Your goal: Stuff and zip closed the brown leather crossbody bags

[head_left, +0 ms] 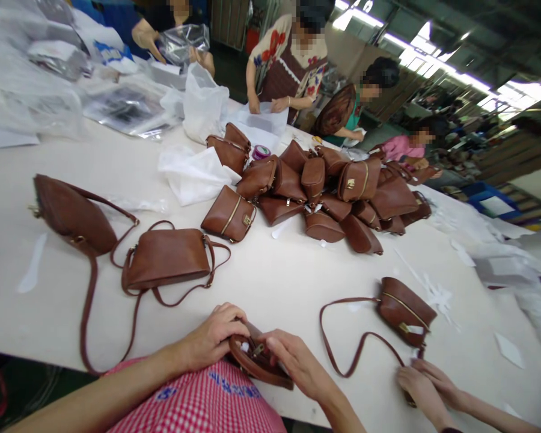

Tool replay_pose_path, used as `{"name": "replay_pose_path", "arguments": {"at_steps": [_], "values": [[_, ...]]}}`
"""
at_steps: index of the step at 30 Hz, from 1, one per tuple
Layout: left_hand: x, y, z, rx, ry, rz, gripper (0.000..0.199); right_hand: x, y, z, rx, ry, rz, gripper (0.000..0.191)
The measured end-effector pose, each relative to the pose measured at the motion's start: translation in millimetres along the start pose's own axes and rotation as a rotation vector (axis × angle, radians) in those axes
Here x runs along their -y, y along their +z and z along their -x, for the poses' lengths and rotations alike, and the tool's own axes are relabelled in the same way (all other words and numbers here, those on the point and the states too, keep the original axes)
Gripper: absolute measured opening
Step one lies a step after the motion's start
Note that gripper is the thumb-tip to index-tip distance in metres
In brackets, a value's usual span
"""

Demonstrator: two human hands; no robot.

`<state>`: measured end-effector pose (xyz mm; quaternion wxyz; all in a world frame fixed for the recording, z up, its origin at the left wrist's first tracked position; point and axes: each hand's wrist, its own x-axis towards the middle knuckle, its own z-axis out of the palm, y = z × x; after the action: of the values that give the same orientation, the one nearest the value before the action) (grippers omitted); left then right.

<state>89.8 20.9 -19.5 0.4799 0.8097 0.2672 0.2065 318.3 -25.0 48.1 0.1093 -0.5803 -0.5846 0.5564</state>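
A small brown leather handbag [268, 371] is at the table's front edge, against the red checked apron [198, 400]. Its zipped mouth gapes open and faces up; a bit of white shows inside near the metal zipper pull [258, 350]. My left hand [219, 334] is closed on the bag's left end, fingers bent over the rim. At the other end, my right hand [295, 359] has its thumb and fingers closed on the rim beside the zipper pull. Some of its fingertips are hidden inside the bag.
A large pile of brown bags [315, 186] fills the table's middle. Two strapped bags, one upright [169, 258] and one leaning [74, 213], stand left. At right, a co-worker's hands [426, 388] handle a bag's strap [356, 361]. Plastic wrapping [31, 96] covers the far left.
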Motion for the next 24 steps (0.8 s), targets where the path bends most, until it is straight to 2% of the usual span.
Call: {"name": "replay_pose_path", "arguments": {"at_steps": [2,3,5,8,13,18,20,21,24], "values": [[0,1.8,0,-0.028,0.008,-0.006,0.019,-2,8,-6,-0.054,0.027,0.190,0.010],[0,2.3,1,-0.032,0.011,-0.007,0.019,-4,12,-8,-0.061,0.008,0.290,0.004],[0,2.6,3,-0.015,0.021,-0.010,0.019,-11,19,-10,-0.045,-0.107,0.470,0.015],[1,2.7,7,0.039,0.046,-0.013,0.018,-23,27,-8,-0.065,-0.334,0.642,0.018],[7,7.3,5,0.074,0.052,-0.033,0.011,-32,35,2,-0.245,-0.362,0.693,0.015],[5,14.3,-11,0.113,0.098,-0.034,0.011,-22,28,-4,-0.106,-0.738,1.024,0.020],[2,14.5,-17,0.129,0.114,-0.050,0.012,-20,29,-13,-0.097,-0.793,0.996,0.025],[0,13.0,-18,0.126,0.107,-0.053,0.013,-21,31,-16,-0.131,-0.774,0.942,0.026],[-3,0.8,-13,0.107,0.043,0.020,0.018,-34,40,-21,-0.338,-0.609,0.704,0.027]]}}
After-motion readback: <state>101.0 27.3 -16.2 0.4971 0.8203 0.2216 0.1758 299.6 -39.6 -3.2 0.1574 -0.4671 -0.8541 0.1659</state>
